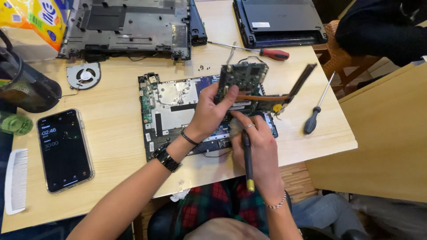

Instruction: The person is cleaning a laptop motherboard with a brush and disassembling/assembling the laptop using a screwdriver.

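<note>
Brush (247,155) tip behind right hand (258,146)

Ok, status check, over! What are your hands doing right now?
Left hand lifts green circuit board with copper heat pipe. Right hand grips black tool with yellow end at flat laptop mainboard. Tiny loose screws nearby.

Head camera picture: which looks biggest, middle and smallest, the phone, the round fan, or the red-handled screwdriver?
1. Phone, biggest, though it also lies nearer the camera.
2. Red-handled screwdriver, long but thin.
3. Round fan, smallest, though close to the screwdriver in overall look, so that pair is unsure.
</note>
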